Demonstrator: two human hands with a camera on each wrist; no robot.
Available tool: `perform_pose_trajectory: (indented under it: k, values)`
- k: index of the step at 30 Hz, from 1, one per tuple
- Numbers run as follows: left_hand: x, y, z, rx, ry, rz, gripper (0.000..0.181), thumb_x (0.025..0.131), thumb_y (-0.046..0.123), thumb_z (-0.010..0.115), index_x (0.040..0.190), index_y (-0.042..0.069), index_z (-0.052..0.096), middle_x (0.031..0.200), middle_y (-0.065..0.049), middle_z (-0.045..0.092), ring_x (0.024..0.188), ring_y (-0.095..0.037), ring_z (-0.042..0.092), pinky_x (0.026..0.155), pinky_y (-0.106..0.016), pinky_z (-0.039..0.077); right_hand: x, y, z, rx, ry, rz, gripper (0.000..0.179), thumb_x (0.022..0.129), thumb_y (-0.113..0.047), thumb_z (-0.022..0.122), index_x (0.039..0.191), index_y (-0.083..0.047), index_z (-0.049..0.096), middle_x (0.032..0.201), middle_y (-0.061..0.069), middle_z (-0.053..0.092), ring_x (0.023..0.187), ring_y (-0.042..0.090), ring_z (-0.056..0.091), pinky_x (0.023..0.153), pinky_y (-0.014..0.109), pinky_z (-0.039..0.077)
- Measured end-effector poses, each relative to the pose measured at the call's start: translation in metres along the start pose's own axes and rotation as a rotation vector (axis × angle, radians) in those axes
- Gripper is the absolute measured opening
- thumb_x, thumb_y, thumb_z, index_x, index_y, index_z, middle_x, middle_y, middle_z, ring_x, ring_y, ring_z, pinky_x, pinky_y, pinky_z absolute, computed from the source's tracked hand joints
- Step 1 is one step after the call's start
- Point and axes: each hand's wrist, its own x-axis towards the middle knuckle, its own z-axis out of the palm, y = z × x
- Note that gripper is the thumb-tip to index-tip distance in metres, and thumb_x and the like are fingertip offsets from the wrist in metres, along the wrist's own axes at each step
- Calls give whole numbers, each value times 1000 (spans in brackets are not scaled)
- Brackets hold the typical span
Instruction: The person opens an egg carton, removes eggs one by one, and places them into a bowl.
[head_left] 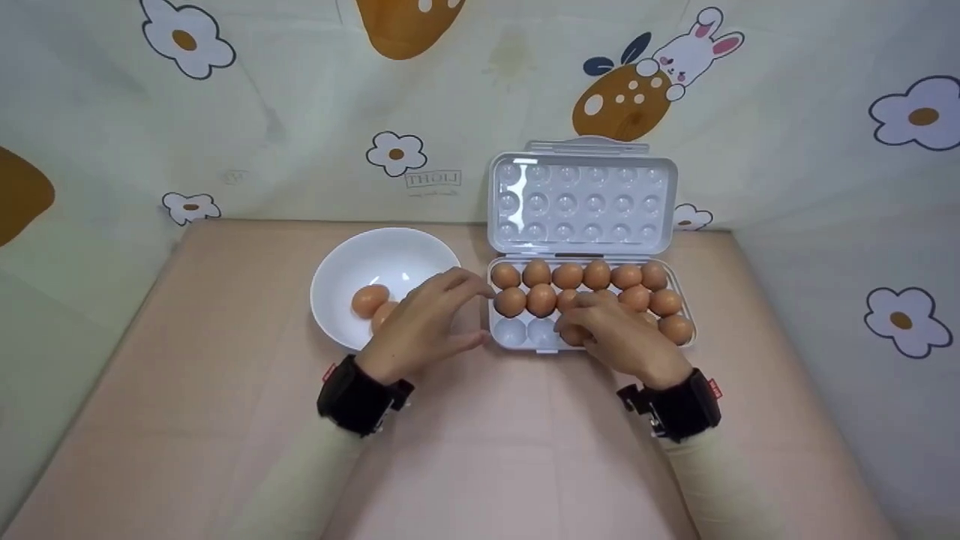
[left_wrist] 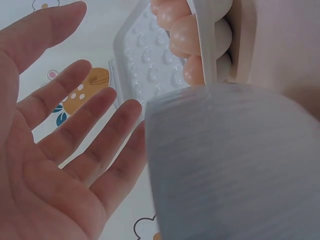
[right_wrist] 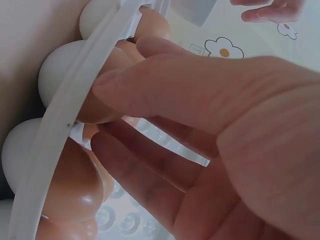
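My right hand is over the front row of a white plastic egg box. Its thumb and fingers curl round a brown egg in the third cup from the left; the right wrist view shows the thumb on that egg, close to the rim. To the left, my left hand holds nothing, fingers spread and palm towards the box in the left wrist view. It overlaps the right side of a white bowl, where two brown eggs show, one partly hidden by the hand.
The box's lid stands open at the back, against a patterned cloth wall. Brown eggs fill the back row; the two front-left cups hold none. A pinkish cloth covers the table.
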Motion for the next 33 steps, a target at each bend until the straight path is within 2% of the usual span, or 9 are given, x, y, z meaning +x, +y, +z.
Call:
perform_pose_trajectory:
  k: [4,8,12,13,17,24,26,29,33]
  values:
    - [0,1,0,4,-6,-4,48,88,19,88,131,15,68,133,-5,65,125,-24,61,110,-42,50,2,0,2,85,-7,70,31,83,14,66,64,-10,59,66,-1,41,64,10,38,59,26,31]
    - [-1,1,1,-1,-18,-20,49,88,20,89,132,17,68,133,-3,65,124,-23,60,110,-41,51,4,0,5,221,-9,189,27,89,7,66,65,-4,57,65,3,43,60,9,37,56,25,30]
    - [-1,1,2,-17,-23,-28,48,88,19,88,131,18,68,132,-2,65,124,-21,60,109,-40,51,4,0,7,147,-9,143,26,84,12,66,65,-4,59,70,8,47,65,10,39,60,26,31]
    - [-1,1,2,-20,-22,-27,48,88,19,89,131,18,68,131,-2,65,123,-22,60,109,-40,51,3,0,7,164,-3,164,25,85,11,65,66,-4,59,71,7,48,65,10,39,59,25,31]
    - [-1,1,3,-21,-10,-24,47,88,20,88,131,19,68,132,-1,65,123,-20,60,110,-38,51,1,0,6,80,16,119,26,84,13,66,70,-9,63,76,5,51,74,10,43,64,26,34]
    - [1,0,5,-39,74,60,41,90,17,85,128,13,69,128,-3,67,120,-22,63,106,-39,52,-3,2,0,7,33,35,27,84,17,63,73,-8,59,76,-3,41,78,13,42,68,27,34]
    - [1,-1,5,-38,85,62,42,90,16,84,128,12,69,127,-3,68,120,-22,63,106,-38,52,-4,2,-3,12,41,37,25,86,14,66,79,-11,63,81,-2,49,85,15,47,73,28,39]
    - [2,0,7,-36,102,60,44,90,16,85,130,11,68,128,-4,68,120,-21,64,105,-37,53,-5,0,-8,55,88,66,21,88,5,76,96,-13,73,96,0,62,96,16,55,81,31,49]
    - [4,2,8,-44,134,53,48,89,17,86,134,11,68,129,-3,69,121,-19,64,105,-33,53,-2,-4,-11,138,195,72,34,88,-2,85,119,-12,75,109,0,68,101,16,60,86,34,58]
